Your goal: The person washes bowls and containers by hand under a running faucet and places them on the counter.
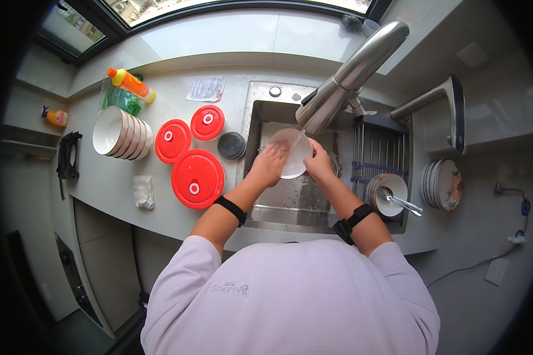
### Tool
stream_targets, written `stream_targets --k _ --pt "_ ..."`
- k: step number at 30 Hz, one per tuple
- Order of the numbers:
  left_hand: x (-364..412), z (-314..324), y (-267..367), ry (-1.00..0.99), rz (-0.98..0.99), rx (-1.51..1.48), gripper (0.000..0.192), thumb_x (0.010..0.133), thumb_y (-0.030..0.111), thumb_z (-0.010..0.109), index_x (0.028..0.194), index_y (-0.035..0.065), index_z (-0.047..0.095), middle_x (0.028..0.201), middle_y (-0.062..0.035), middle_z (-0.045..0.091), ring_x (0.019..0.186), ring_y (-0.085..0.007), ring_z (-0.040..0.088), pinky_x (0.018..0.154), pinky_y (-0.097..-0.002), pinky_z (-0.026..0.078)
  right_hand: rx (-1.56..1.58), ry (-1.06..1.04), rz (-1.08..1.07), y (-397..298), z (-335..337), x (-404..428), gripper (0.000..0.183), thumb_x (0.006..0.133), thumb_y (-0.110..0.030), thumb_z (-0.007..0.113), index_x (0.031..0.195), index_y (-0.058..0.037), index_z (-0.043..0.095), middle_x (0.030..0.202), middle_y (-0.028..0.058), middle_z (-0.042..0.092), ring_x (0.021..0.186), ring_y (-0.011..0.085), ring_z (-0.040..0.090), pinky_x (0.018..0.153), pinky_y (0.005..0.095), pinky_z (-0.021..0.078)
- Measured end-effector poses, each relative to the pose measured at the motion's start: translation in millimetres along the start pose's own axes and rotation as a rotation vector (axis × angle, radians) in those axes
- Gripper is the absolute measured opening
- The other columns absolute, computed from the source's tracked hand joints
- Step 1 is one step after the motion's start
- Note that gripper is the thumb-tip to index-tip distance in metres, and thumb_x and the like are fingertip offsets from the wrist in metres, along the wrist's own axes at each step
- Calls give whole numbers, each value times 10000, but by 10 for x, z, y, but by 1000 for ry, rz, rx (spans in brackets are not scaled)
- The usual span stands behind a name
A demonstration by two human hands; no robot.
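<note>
My right hand [318,162] grips the right rim of a white bowl [298,159], tilted under the faucet [351,80]. Water runs from the spout into the bowl. My left hand [270,162] reaches over the bowl's left side, its fingers against the inside; whether it also grips the wall is hidden. Both hands are over the stainless steel sink [288,211]. At the sink's right side, a drying rack [371,142] carries stacked bowls [393,188] with metal spoons [406,205] in the top one.
Red-lidded containers [198,179] and a dark round lid [232,145] stand left of the sink. Further left are stacked bowls [111,133], a folded cloth [143,191] and an orange-yellow bottle [131,84]. Stacked plates [442,184] and a second faucet [455,111] are on the right.
</note>
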State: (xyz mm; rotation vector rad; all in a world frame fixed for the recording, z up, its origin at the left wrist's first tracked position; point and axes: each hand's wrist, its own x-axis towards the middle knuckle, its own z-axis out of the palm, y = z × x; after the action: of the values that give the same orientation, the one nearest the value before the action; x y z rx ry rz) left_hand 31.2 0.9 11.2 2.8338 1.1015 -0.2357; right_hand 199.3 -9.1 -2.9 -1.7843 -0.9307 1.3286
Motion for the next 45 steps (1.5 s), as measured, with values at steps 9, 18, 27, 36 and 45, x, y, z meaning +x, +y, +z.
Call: stream_targets --k 9,18,27,36,45 --pt "-92 -13 113 152 -181 -363 414 728 241 733 1085 84 595 1097 -118 614 1041 -270 588 999 -424 386 70 -7 110 31 -2 102 580 694 5 487 1256 -114 563 982 123 664 757 269 683 517 361 568" --pt "-162 162 -10 237 20 -481 246 762 319 700 866 104 642 900 -94 648 832 -306 603 715 -434 467 -238 -137 99 -252 -88 124 512 698 -33 519 1204 -83 573 889 140 648 647 239 663 515 372 557" --pt "-252 58 -21 248 -133 -740 410 856 433 612 718 48 583 699 -155 604 652 -337 590 588 -414 457 -394 -476 438 -327 -105 505 286 756 -187 509 930 7 628 823 187 634 690 327 630 609 471 515" --pt "-48 164 -86 220 -558 -1629 436 946 449 524 907 29 633 768 12 610 692 -75 552 611 -262 460 -313 -102 170 -279 317 460 359 840 -321 507 974 -18 645 897 149 656 858 278 623 807 346 474" --pt "65 2 -121 332 -599 -2173 554 950 525 446 1147 22 566 1047 -64 624 913 -135 602 783 -291 489 -339 -330 -625 -506 90 251 328 903 -296 551 1127 -76 646 1115 97 647 1082 255 592 911 363 464"
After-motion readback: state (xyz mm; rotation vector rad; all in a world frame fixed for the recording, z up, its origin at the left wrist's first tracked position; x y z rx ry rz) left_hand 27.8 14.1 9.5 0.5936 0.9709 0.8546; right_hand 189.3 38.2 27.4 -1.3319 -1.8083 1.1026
